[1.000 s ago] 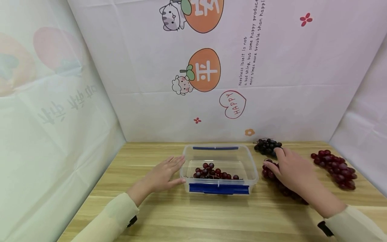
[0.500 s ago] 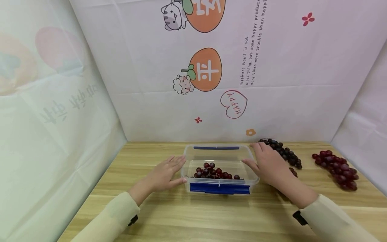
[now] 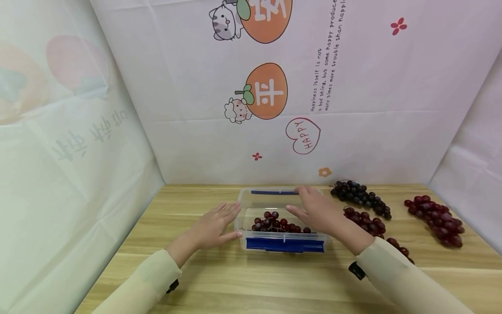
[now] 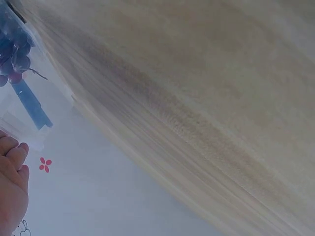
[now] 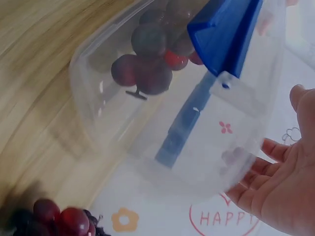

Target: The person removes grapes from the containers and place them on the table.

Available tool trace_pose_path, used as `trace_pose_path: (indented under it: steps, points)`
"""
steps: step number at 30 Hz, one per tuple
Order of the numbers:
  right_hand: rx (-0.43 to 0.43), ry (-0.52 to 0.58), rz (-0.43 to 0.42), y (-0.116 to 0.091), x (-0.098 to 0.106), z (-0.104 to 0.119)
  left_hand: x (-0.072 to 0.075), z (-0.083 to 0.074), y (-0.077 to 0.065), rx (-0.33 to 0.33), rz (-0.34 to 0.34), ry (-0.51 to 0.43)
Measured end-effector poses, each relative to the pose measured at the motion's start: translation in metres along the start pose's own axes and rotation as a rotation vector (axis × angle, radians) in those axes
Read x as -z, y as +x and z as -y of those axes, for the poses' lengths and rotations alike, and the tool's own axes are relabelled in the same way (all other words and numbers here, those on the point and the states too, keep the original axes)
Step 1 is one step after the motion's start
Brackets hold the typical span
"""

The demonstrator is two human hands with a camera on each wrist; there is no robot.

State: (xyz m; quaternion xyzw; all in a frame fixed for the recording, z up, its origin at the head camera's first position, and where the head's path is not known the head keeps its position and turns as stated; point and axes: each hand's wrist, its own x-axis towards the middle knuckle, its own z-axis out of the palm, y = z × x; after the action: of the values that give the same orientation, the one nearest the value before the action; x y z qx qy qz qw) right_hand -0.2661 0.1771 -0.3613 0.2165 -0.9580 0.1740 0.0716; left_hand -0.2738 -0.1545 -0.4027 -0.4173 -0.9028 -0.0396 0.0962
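Observation:
A clear plastic food container point(image 3: 284, 245) with blue clips stands without a lid on the table. A bunch of dark red grapes point(image 3: 280, 224) lies inside it. My left hand point(image 3: 209, 227) touches the container's left side, fingers extended and thumb near the front corner. Over the container's right part is my right hand point(image 3: 322, 213), its fingers spread and holding nothing. In the right wrist view, that hand point(image 5: 288, 169) appears beside the container wall, thumb apart from the fingers; whether it touches the rim I cannot tell. The left wrist view catches only part of the left hand point(image 4: 12, 184).
Right of the container lie a black grape bunch point(image 3: 358, 194) at the back and a red bunch point(image 3: 365, 221), partly hidden by the right forearm. Another red bunch point(image 3: 437, 220) rests farther right. White printed cloth point(image 3: 204, 148) rises behind the wooden table point(image 3: 219, 283).
My right hand has moved left, from above the grapes beside the container to over the container's right part. More of those grapes show now. The left hand has stayed put.

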Motion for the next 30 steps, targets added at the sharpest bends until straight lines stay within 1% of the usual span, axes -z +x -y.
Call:
trace_pose_path:
  steps: [4,9,12,17,19,23,30]
  points:
    - [-0.003,0.057,0.075,0.008,-0.006,0.003,0.001,0.0,0.0,-0.007,-0.007,-0.002]
    - [-0.032,0.105,0.162,0.015,-0.016,0.007,0.0,0.0,0.0,-0.004,0.002,0.002]
    - [-0.036,0.118,0.193,0.02,-0.024,0.009,-0.001,0.001,-0.001,-0.004,0.0,-0.002]
    - [-0.038,0.098,0.244,0.027,-0.034,0.015,-0.001,0.001,-0.001,-0.015,-0.018,-0.01]
    - [-0.05,0.096,0.269,0.028,-0.035,0.018,-0.001,0.001,-0.001,-0.017,-0.024,-0.009]
    - [-0.062,0.125,0.314,0.032,-0.037,0.023,-0.002,0.001,-0.001,-0.011,-0.021,-0.004]
    - [-0.05,0.159,0.376,0.038,-0.041,0.024,-0.002,0.001,0.0,0.006,-0.006,0.001]
